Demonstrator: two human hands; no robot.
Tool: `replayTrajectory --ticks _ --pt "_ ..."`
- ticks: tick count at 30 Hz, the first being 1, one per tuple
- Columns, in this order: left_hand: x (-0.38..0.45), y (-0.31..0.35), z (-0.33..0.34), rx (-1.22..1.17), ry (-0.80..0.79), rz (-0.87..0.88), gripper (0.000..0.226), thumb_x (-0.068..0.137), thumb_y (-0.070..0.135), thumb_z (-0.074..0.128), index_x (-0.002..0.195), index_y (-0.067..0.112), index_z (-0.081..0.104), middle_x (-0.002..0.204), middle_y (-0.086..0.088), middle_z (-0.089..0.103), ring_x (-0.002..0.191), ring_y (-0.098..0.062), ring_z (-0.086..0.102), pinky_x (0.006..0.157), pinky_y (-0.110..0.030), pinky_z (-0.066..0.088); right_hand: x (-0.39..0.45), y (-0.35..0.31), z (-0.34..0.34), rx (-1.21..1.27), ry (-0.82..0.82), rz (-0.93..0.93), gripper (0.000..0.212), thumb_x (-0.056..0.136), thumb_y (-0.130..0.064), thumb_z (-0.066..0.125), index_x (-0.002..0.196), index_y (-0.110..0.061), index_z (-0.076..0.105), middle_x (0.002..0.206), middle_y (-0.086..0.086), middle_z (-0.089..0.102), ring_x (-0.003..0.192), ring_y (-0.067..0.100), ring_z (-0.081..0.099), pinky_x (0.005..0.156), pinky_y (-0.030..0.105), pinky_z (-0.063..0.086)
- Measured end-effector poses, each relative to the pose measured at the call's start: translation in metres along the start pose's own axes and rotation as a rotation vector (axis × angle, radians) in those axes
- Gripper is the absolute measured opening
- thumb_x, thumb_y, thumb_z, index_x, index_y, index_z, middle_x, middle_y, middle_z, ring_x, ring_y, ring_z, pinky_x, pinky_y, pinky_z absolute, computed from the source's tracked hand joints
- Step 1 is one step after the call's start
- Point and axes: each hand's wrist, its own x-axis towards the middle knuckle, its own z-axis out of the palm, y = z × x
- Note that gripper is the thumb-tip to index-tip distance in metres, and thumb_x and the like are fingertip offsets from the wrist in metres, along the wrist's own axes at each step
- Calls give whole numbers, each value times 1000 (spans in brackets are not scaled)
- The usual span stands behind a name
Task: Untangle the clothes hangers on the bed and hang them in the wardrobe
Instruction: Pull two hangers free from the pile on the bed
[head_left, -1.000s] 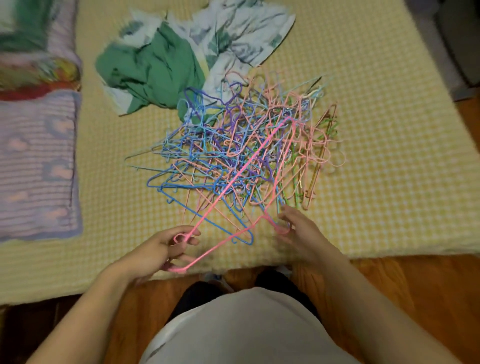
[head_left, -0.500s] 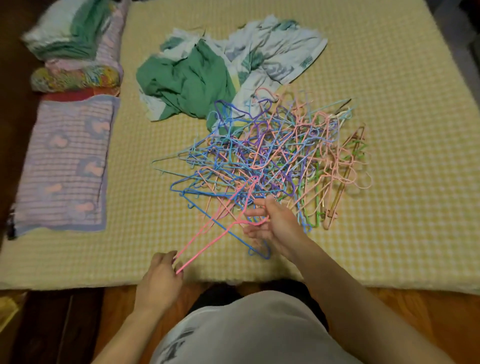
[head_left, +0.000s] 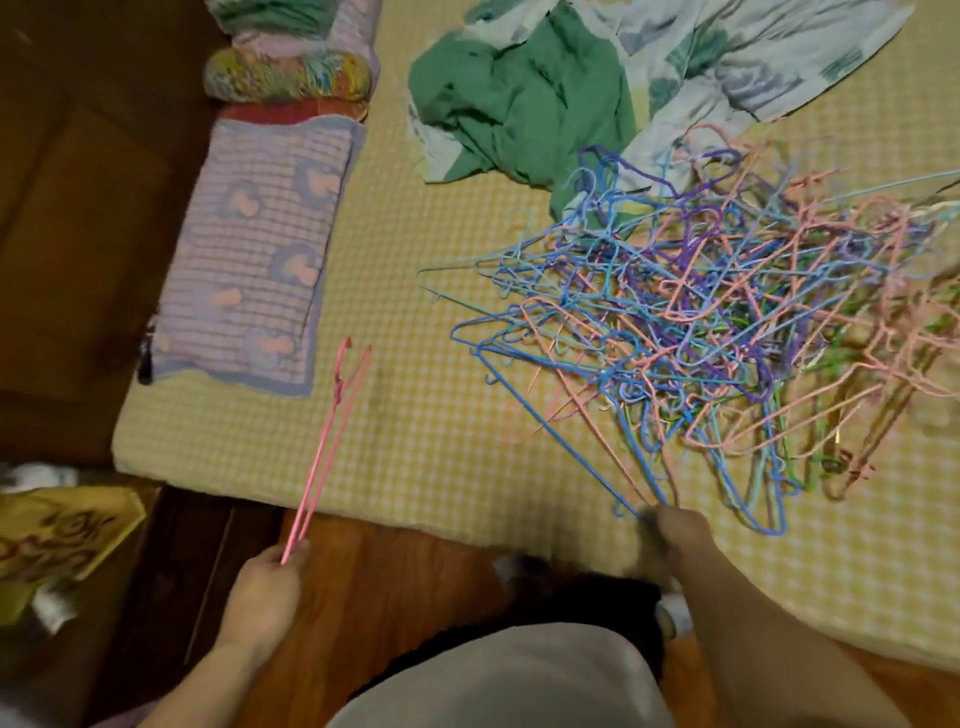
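1. Left hand pinches the near end of a pink hanger, freed and well left of the hanger pile. Hanger seen edge-on; long axis runs away from the person, hook end far, over the bed.
2. Right hand at the pile's near tip, fingers curled on the corner of a blue hanger; grip blurred, judged closed on it.
3. Blue hanger's long axis runs up-left from the right hand into the pile, so the right hand is nearer.
4. Pile partly overlaps the green cloth on its far side.
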Motion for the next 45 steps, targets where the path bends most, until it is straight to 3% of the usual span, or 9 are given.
replayTrajectory --ticks 4,10,14,18,26,30,33,38,45 --pt "13 -2 -2 -38 -25 -28 43 101 42 45 121 10 65 93 -14 71 86 -31 66 72 -36 46 100 32 12 -216 12 -12 49 62 -14 74 103 11 67 83 23 66 75 35 66 72 45 57" --pt "-1 30 19 -179 -62 112 32 101 33 51 108 6 67 89 -17 70 82 -35 66 71 -38 49 -47 -5 -10 -397 62 -239 15 87 -21 64 87 -6 66 81 17 66 76 33 66 67 40 54" --pt "-19 59 32 -324 -72 189 28 99 27 55 124 15 62 106 -10 67 87 -28 63 76 -36 52 -130 -9 -19 159 -249 -283 16 100 -6 49 96 2 62 77 21 66 65 30 58 56 33 52" --pt "-48 94 38 -640 -228 282 35 98 -2 44 106 22 67 101 -8 60 71 -19 56 46 -15 40 -202 -20 -38 369 -478 -243 21 92 13 42 91 -4 54 94 23 70 93 42 71 75 40 60" --pt "-73 175 13 -1066 -596 371 31 104 10 38 106 21 68 90 -3 60 81 -17 68 60 -17 49 -294 -78 -101 754 -625 -395 38 78 25 24 83 -5 48 102 27 67 101 44 69 80 47 61" --pt "-64 208 -8 -1051 -855 534 31 102 16 40 115 26 67 109 -5 63 99 -22 62 89 -29 46 -325 -85 -122 807 -569 -545 49 75 25 21 92 -8 53 77 12 68 96 42 70 85 46 58" --pt "-55 228 -16 -1018 -1112 565 33 87 26 65 119 26 67 114 -12 62 100 -19 61 94 -27 48 -333 -69 -119 895 -483 -576 53 72 21 28 103 -9 58 92 18 68 80 32 71 74 39 60" --pt "-35 240 -17 -867 -1372 614 59 67 32 86 122 21 68 125 -14 59 118 -22 55 110 -34 39 -342 -23 -66 1186 -341 -615 68 43 0 71 109 -13 63 99 21 69 80 23 69 68 27 55" --pt "-66 243 -6 -472 -1393 902 26 92 23 54 107 21 75 116 -2 66 108 -17 54 100 -35 35 -384 54 -16 1581 -37 -642 51 66 19 29 100 7 64 116 22 58 114 52 60 102 54 45"
